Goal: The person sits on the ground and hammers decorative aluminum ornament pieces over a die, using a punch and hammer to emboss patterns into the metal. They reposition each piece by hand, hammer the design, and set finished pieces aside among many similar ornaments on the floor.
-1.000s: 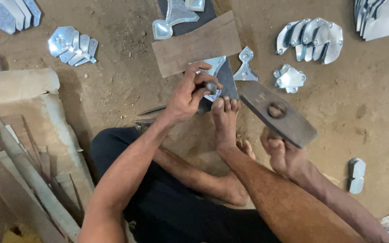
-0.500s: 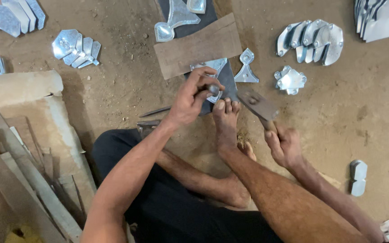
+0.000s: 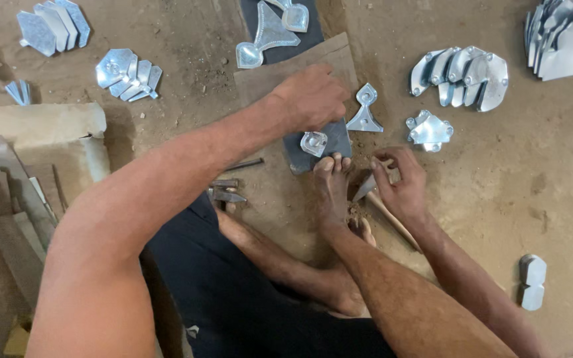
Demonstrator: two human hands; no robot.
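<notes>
My left hand (image 3: 313, 96) lies knuckles-up across a wooden board (image 3: 266, 79) and a dark metal plate (image 3: 333, 139), its fingers curled at the plate's right edge. Whether it grips anything is hidden. A small shiny stamped metal piece (image 3: 314, 142) sits on the plate just below that hand. My bare foot (image 3: 333, 182) presses its toes on the plate's near edge. My right hand (image 3: 399, 179) is closed on a hammer (image 3: 367, 187), lowered to the dirt beside the foot, with the wooden handle running back to the right. A cut metal shape (image 3: 365, 114) lies right of the plate.
Piles of cut sheet-metal pieces lie on the dirt floor: top left (image 3: 51, 26), left (image 3: 127, 69), right (image 3: 462, 76), (image 3: 429, 129), top right (image 3: 565, 33), and two at lower right (image 3: 532, 282). Punches (image 3: 227, 193) lie by my knee. A stone block (image 3: 34, 126) and wood slats (image 3: 14, 205) are at the left.
My right hand has brought the hammer down from above the plate to the ground by my foot. My left hand has slid up over the board, uncovering the small metal piece.
</notes>
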